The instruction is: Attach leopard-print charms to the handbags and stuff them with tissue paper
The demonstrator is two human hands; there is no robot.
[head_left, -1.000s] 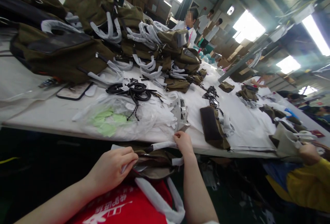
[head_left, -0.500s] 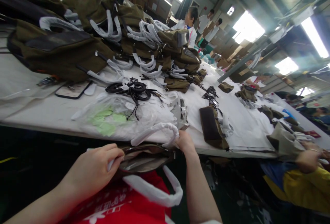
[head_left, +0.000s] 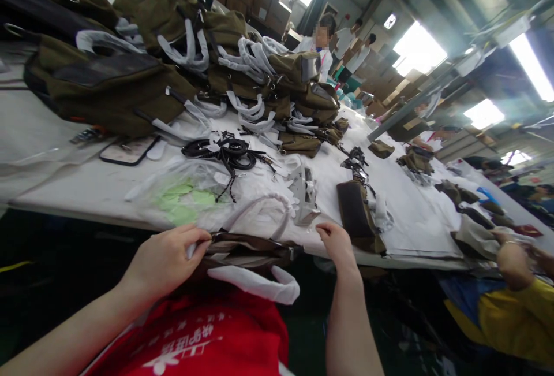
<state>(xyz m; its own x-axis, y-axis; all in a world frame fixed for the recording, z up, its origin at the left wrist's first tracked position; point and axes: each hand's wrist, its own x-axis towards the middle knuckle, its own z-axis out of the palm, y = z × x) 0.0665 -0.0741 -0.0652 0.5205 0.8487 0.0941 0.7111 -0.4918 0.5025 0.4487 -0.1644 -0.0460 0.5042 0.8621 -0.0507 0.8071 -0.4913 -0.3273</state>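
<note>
My left hand is closed on the left end of an open brown bag at the table's front edge. One handle in white wrapping hangs toward me; the other arches over the table. My right hand is off the bag, to its right, with thumb and forefinger close together; whatever they hold, if anything, is too small to make out. Just beyond it stands a white tape dispenser. Black cords and a clear plastic bag with green pieces lie on the table.
Olive bags with wrapped handles are heaped across the back left. A phone lies at the left. A dark pouch sits right of my right hand. Another person's hands handle a bag at the far right.
My right hand has come away from the bag's right end and moved right. The near handle has sunk lower against the bag. My left hand keeps its hold.
</note>
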